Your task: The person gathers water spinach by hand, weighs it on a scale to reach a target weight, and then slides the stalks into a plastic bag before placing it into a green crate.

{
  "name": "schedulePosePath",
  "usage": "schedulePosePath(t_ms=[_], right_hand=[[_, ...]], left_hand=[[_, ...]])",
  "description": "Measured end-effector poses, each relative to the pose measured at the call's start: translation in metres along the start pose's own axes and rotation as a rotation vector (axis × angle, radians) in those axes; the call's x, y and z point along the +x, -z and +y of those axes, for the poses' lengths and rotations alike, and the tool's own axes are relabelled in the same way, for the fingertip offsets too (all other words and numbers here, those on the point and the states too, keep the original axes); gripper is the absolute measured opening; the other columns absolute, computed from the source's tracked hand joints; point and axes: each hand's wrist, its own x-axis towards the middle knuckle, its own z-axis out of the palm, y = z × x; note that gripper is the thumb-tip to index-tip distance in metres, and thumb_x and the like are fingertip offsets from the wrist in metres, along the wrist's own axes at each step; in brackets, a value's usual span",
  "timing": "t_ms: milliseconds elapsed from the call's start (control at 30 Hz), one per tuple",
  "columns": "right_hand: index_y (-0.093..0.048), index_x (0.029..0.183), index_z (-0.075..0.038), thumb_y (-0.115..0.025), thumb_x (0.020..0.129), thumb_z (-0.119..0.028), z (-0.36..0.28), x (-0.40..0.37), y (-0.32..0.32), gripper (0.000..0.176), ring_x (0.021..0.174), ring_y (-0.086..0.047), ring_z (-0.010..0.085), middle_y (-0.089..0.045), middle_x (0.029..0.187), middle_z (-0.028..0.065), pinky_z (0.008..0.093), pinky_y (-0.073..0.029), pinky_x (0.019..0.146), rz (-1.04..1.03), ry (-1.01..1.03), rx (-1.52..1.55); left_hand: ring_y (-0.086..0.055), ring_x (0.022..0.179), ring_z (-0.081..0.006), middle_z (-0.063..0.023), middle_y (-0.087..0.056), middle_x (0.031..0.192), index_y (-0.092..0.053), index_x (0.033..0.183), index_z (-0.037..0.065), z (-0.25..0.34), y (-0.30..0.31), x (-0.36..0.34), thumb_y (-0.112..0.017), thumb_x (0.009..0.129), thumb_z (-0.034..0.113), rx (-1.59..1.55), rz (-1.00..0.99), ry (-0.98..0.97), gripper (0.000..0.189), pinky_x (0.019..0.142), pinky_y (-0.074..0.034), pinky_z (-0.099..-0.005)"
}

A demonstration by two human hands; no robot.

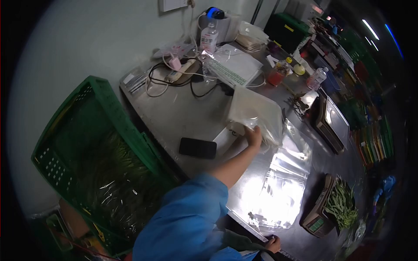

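My left hand (253,135), at the end of a blue sleeve, grips the lower edge of a stack of clear plastic bags (257,108) on the metal table. More clear bags (283,182) lie flat and shiny just right of it. A black phone (197,148) rests on the table left of my forearm. At the table's front edge is my right hand (273,244), its fingers curled; what it holds, if anything, is too small to tell. Leafy greens (342,203) lie on a scale (320,217) at the right.
A green crate (117,108) with bagged greens stands left of the table (174,113). Cables, a power strip (180,71), a keyboard (228,71) and bottles (209,38) are at the back. A second scale (333,122) stands at the right. Another person (385,187) is at the far right.
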Motion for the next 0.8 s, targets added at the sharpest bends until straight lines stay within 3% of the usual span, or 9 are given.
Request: schedulePosePath(t_ms=[233,367,400,467,567,600,700,733,800], right_hand=[[-0.059,0.095,-0.014,-0.044,0.080,-0.026,-0.013,-0.003,0.010,0.025,0.077,-0.057,0.0344,-0.061,0.082,0.0141,0.0453,-0.041,0.069,-0.043,-0.010,-0.015],[-0.060,0.092,-0.009,-0.045,0.079,-0.020,-0.019,-0.005,0.012,0.023,0.081,-0.054,0.0295,-0.061,0.083,0.0105,0.0439,-0.033,0.077,-0.063,-0.095,0.007],[-0.060,0.091,-0.009,-0.044,0.078,-0.019,-0.021,-0.004,0.012,0.023,0.081,-0.054,0.0295,-0.060,0.083,0.0105,0.0439,-0.033,0.078,-0.044,-0.101,-0.002],[-0.061,0.090,-0.008,-0.046,0.077,-0.017,-0.020,-0.007,0.013,0.022,0.080,-0.054,0.0289,-0.060,0.081,0.0102,0.0428,-0.033,0.077,0.017,-0.144,0.028],[-0.062,0.087,-0.007,-0.050,0.075,-0.014,-0.020,-0.007,0.009,0.019,0.074,-0.053,0.0266,-0.060,0.075,0.0092,0.0399,-0.034,0.075,0.102,-0.046,0.076],[-0.062,0.087,-0.007,-0.050,0.075,-0.014,-0.018,-0.008,0.009,0.019,0.074,-0.053,0.0266,-0.060,0.075,0.0092,0.0399,-0.034,0.075,0.102,-0.061,0.080],[-0.062,0.086,-0.007,-0.052,0.073,-0.012,-0.015,-0.008,0.009,0.017,0.071,-0.053,0.0252,-0.058,0.071,0.0094,0.0395,-0.034,0.072,0.142,-0.014,0.118],[-0.062,0.085,-0.007,-0.054,0.073,-0.013,-0.016,-0.008,0.012,0.016,0.070,-0.053,0.0253,-0.058,0.070,0.0093,0.0396,-0.034,0.072,0.162,0.006,0.147],[-0.060,0.092,-0.007,-0.057,0.073,-0.016,-0.023,-0.010,0.021,0.021,0.069,-0.054,0.0250,-0.058,0.071,0.0080,0.0396,-0.034,0.072,0.092,-0.047,0.208]], left_hand=[[-0.050,0.101,-0.0387,-0.0265,-0.051,0.107,-0.036,0.117,-0.007,0.068,0.002,0.032,-0.049,0.072,0.009,0.141,-0.158,-0.074,0.049,0.088,-0.038,-0.0404],[-0.049,0.102,-0.0407,-0.0292,-0.049,0.109,-0.034,0.120,-0.008,0.079,0.008,0.046,-0.048,0.072,0.009,0.214,-0.171,-0.153,0.053,0.090,-0.037,-0.0406],[-0.049,0.101,-0.0398,-0.0273,-0.048,0.111,-0.036,0.119,-0.007,0.017,0.001,0.073,-0.050,0.072,0.009,0.103,-0.102,-0.248,0.052,0.091,-0.036,-0.0404],[-0.051,0.101,-0.0318,-0.0207,-0.051,0.108,-0.039,0.116,-0.005,0.051,0.040,0.070,-0.051,0.073,0.007,0.074,-0.206,0.078,0.047,0.089,-0.039,-0.0372],[-0.052,0.101,-0.0255,-0.0168,-0.051,0.111,-0.041,0.116,-0.004,0.018,0.083,0.085,-0.049,0.072,-0.001,-0.072,-0.068,0.112,0.044,0.088,-0.039,-0.0335],[-0.049,0.105,-0.0263,-0.0160,-0.046,0.118,-0.031,0.127,-0.002,0.027,0.095,0.079,-0.051,0.073,0.004,-0.013,-0.082,0.047,0.058,0.091,-0.037,-0.0330],[-0.054,0.096,-0.0246,-0.0153,-0.052,0.110,-0.041,0.118,-0.003,-0.014,0.115,0.128,-0.056,0.074,0.008,0.165,-0.146,-0.083,0.048,0.084,-0.042,-0.0331],[-0.054,0.098,-0.0232,-0.0117,-0.055,0.107,-0.047,0.113,-0.002,0.023,0.114,0.122,-0.058,0.072,0.003,0.146,-0.168,-0.007,0.042,0.086,-0.042,-0.0341],[-0.055,0.095,-0.0240,-0.0114,-0.056,0.106,-0.048,0.115,0.000,0.006,0.125,0.192,-0.059,0.076,0.014,0.293,-0.264,0.136,0.043,0.081,-0.045,-0.0359]])
